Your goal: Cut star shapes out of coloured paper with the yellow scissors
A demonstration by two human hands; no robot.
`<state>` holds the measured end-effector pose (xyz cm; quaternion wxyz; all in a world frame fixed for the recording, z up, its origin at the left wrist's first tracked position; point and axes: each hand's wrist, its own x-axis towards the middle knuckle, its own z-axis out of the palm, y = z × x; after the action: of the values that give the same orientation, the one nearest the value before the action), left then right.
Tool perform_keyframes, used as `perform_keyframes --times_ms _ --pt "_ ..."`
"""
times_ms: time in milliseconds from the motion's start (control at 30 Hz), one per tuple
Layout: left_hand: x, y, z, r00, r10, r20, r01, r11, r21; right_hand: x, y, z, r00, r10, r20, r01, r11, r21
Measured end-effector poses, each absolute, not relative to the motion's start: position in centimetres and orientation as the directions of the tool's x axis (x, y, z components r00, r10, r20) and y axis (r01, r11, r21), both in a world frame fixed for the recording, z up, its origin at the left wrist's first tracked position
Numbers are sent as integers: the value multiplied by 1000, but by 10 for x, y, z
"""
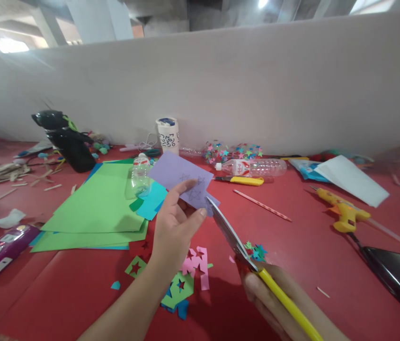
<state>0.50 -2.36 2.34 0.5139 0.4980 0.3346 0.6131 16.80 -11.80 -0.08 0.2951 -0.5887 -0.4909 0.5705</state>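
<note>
My left hand [178, 218] pinches a sheet of purple paper [171, 170] with several stars drawn on it in dark lines. In my right hand [267, 289] is a pair of scissors [228, 232] with a yellow handle, its tips touching or very close to the paper's lower right edge. Beneath the hands lie pink paper scraps [203, 270] and green paper scraps [185, 289] with star-shaped holes. A small pile of cut stars [256, 251] in green and blue sits just past my right hand.
Green sheets [93, 203] and a clear small bottle [140, 177] lie left. Farther back are a black bottle [68, 142], a patterned cup [168, 135], a plastic bottle [256, 167] and a yellow cutter [245, 181]. Rightward are a striped pencil [262, 205] and a yellow glue gun [343, 208].
</note>
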Motion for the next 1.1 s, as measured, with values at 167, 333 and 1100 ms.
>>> perform_keyframes --times_ms 167,333,1100 --pt "3 -23 27 13 958 286 -291 -270 918 170 -117 -5 -126 917 -378 266 -336 -904" --pt "-1 -18 25 51 954 296 -312 -266 912 171 -117 -6 -136 923 -360 270 -315 -910" --pt "-6 -17 22 107 941 322 -292 -280 915 163 -117 -2 -102 938 -331 242 -299 -923"
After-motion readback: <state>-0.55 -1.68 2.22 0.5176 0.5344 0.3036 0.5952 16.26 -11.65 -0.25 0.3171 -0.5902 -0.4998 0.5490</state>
